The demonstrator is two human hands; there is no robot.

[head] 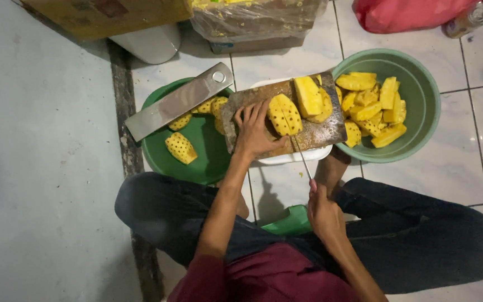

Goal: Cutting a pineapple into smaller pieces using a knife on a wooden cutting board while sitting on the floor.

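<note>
Your left hand presses flat, fingers spread, on a peeled pineapple half on the worn wooden board — its long axis runs away from you, tilted slightly left. Your right hand is closed round a thin knife, blade pointing up at the fruit. Yellow chunks — smooth-cut, pitted — fill the green bowl.
</note>
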